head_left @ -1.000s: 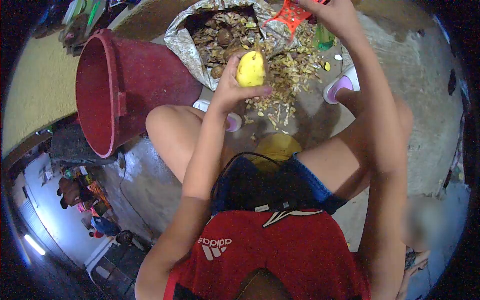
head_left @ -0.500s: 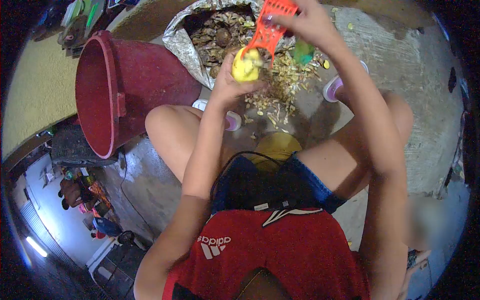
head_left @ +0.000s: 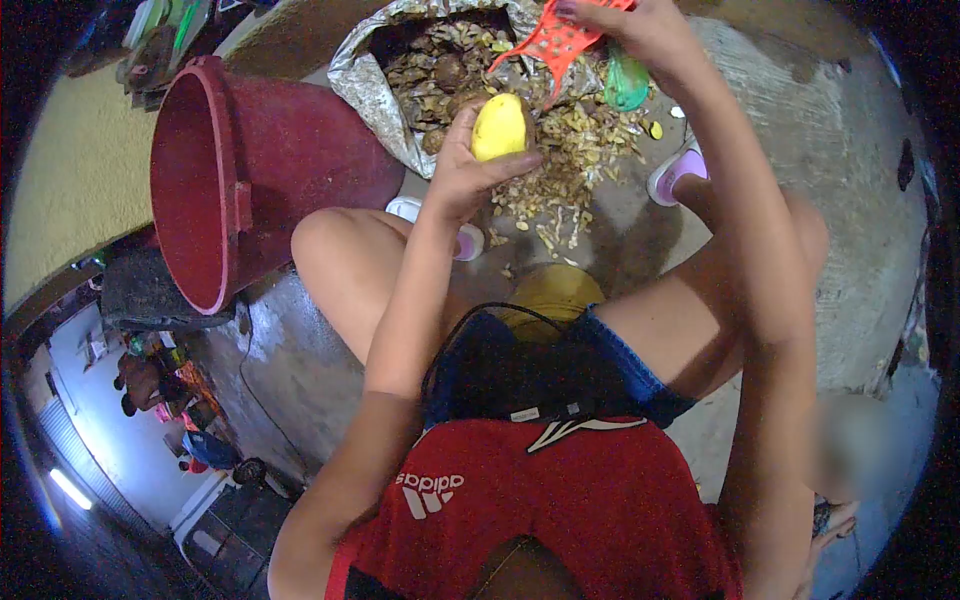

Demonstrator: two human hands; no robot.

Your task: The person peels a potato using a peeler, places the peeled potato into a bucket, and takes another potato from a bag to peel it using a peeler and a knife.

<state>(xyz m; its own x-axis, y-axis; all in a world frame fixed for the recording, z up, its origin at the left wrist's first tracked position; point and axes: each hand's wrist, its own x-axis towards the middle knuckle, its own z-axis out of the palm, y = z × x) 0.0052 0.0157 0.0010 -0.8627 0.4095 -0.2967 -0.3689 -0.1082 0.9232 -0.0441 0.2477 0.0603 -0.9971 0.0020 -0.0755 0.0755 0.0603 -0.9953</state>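
Rough, informal food-preparation area, worked at floor level; whether it belongs to a home or a small business cannot be told. Peelings (head_left: 570,195) strewn over a bare concrete floor (head_left: 800,250), a sack (head_left: 362,90) of further scraps, a peeler (head_left: 566,42) and a pared vegetable (head_left: 500,128) indicate the food work. A large red tub (head_left: 300,150) occupies the space near a yellow wall (head_left: 70,180). Behind, other people (head_left: 148,382) share a room lit by a tube lamp (head_left: 70,489).

Glaring tube light (head_left: 70,489), dark warped edges.
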